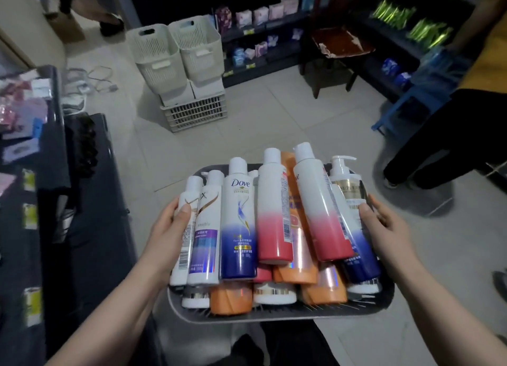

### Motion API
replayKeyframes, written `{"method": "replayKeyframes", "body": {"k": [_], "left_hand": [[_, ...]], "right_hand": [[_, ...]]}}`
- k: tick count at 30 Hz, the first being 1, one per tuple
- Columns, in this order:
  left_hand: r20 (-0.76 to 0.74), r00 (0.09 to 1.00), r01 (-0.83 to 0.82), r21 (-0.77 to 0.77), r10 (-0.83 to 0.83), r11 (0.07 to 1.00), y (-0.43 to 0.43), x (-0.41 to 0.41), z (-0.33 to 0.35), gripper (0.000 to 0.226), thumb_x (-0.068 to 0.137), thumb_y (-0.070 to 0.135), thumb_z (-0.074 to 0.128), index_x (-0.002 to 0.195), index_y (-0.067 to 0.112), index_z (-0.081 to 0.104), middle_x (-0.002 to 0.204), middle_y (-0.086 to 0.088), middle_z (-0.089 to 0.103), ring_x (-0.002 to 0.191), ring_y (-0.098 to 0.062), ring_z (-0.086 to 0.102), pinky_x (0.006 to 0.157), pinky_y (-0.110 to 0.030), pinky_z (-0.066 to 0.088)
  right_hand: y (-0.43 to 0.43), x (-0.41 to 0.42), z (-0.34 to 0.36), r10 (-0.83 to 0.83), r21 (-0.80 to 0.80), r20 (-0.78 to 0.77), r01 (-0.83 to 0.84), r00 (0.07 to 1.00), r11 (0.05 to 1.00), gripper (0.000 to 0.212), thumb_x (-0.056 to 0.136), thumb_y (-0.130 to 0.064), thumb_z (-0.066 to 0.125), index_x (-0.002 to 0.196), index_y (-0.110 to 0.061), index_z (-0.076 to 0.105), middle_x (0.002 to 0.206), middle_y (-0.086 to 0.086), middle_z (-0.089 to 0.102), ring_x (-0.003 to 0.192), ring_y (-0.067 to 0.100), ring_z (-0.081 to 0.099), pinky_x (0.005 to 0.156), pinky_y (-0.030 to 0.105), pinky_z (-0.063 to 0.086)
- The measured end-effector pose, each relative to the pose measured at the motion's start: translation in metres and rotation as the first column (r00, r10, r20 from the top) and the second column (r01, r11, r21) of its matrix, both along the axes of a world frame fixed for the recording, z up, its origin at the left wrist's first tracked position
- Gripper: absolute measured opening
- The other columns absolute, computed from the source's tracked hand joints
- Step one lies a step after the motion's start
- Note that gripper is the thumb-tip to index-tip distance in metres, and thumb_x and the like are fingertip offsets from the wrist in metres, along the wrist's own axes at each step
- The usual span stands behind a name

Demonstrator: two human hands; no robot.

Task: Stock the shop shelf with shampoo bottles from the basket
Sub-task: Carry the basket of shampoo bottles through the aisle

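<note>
A grey basket (pixel 274 315) full of shampoo bottles is held up in front of me above the floor. My left hand (pixel 170 228) grips its left side, thumb lying on a white bottle (pixel 186 228). My right hand (pixel 384 223) grips the right side, thumb against a gold-labelled pump bottle (pixel 348 184). Stacked in the basket are a white and blue Dove bottle (pixel 238 223), two white and pink bottles (pixel 273 206), orange bottles (pixel 231 297) and others. The basket's far rim is hidden by the bottles.
A dark shelf unit (pixel 41 201) with yellow price tags stands at my left. Dark shelves (pixel 260 30) with packets line the back. Two cream baskets (pixel 178 52) sit on a crate. A wooden chair (pixel 340 50) and a person (pixel 444 118) stand at the right.
</note>
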State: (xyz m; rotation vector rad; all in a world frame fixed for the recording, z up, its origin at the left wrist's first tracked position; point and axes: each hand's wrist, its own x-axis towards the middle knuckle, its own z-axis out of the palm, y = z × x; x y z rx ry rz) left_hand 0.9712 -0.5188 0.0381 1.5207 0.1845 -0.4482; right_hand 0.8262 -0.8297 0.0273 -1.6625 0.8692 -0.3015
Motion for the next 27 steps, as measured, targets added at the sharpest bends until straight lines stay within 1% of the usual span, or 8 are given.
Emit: {"method": "replayKeyframes", "body": {"k": [5,9,11,14,17,20,24,27], "left_hand": [[-0.012,1.0,0.026,-0.028,-0.026,0.999,-0.055,0.088,-0.005,0.018,0.099,0.026,0.048,0.109,0.031,0.063,0.103,-0.003,0.072,0.084,-0.02,0.066,0.078,-0.038,0.052],[-0.023,0.999,0.029,-0.019,-0.029,0.999,-0.105,0.156,-0.009,0.017,0.098,0.029,0.049,0.108,0.033,0.063,0.1,-0.001,0.074,0.08,-0.017,0.069,0.078,-0.039,0.052],[-0.023,0.999,0.033,-0.018,-0.033,0.999,-0.13,0.19,-0.009,0.018,0.099,0.029,0.048,0.11,0.032,0.062,0.102,-0.001,0.073,0.083,-0.019,0.068,0.08,-0.04,0.053],[0.015,0.998,0.053,-0.017,-0.053,0.998,-0.167,0.241,-0.007,0.02,0.1,0.026,0.046,0.113,0.027,0.061,0.105,0.0,0.072,0.089,-0.018,0.067,0.082,-0.038,0.053],[0.052,0.995,0.089,-0.008,-0.089,0.996,-0.202,0.294,-0.004,0.02,0.101,0.026,0.045,0.112,0.026,0.061,0.104,0.001,0.072,0.086,-0.014,0.068,0.076,-0.034,0.054],[0.073,0.989,0.13,-0.001,-0.13,0.991,-0.232,0.35,-0.01,0.021,0.102,0.024,0.043,0.115,0.026,0.059,0.099,0.009,0.072,0.08,-0.004,0.068,0.062,-0.021,0.054],[0.083,0.97,0.229,0.0,-0.229,0.973,-0.276,0.43,-0.014,0.024,0.102,0.021,0.042,0.118,0.025,0.059,0.098,0.015,0.073,0.086,0.001,0.068,0.065,-0.014,0.052],[0.069,0.959,0.276,0.0,-0.276,0.961,-0.308,0.483,-0.011,0.023,0.102,0.019,0.042,0.117,0.024,0.06,0.1,0.01,0.073,0.086,-0.003,0.068,0.068,-0.019,0.053]], "right_hand": [[-0.047,0.075,-0.001,-0.038,0.025,0.001,0.038,0.999,0.999,0.042,0.096,-0.028,0.056,0.081,-0.066,0.063,0.08,-0.026,0.071,0.086,0.007,0.068,0.088,0.035,0.051],[-0.097,0.14,-0.001,-0.082,0.012,0.004,0.082,0.997,0.997,0.027,0.095,-0.024,0.057,0.085,-0.047,0.064,0.071,-0.03,0.068,0.068,-0.01,0.064,0.079,0.028,0.048],[-0.121,0.172,0.0,-0.09,-0.017,0.01,0.09,0.996,0.996,0.02,0.094,-0.025,0.058,0.095,-0.045,0.063,0.073,-0.029,0.068,0.072,-0.008,0.065,0.081,0.029,0.05],[-0.157,0.219,0.001,-0.084,-0.058,0.009,0.085,0.996,0.995,0.029,0.094,-0.031,0.058,0.123,-0.037,0.06,0.098,-0.021,0.068,0.093,0.006,0.066,0.096,0.037,0.05],[-0.187,0.264,0.006,-0.075,-0.09,0.016,0.076,0.997,0.993,0.031,0.095,-0.035,0.057,0.125,-0.037,0.059,0.107,-0.016,0.07,0.098,0.005,0.065,0.096,0.037,0.049],[-0.212,0.31,0.009,-0.122,-0.062,0.026,0.124,0.992,0.99,0.03,0.095,-0.031,0.057,0.122,-0.042,0.057,0.093,-0.024,0.069,0.089,0.002,0.066,0.088,0.032,0.051],[-0.24,0.37,0.003,-0.245,-0.043,0.026,0.246,0.969,0.968,0.037,0.093,-0.03,0.06,0.13,-0.031,0.058,0.087,-0.027,0.064,0.085,0.003,0.064,0.093,0.037,0.051],[-0.262,0.408,-0.005,-0.319,-0.041,0.014,0.319,0.948,0.947,0.038,0.092,-0.033,0.062,0.129,-0.027,0.06,0.084,-0.024,0.064,0.08,0.001,0.062,0.094,0.041,0.051]]}}
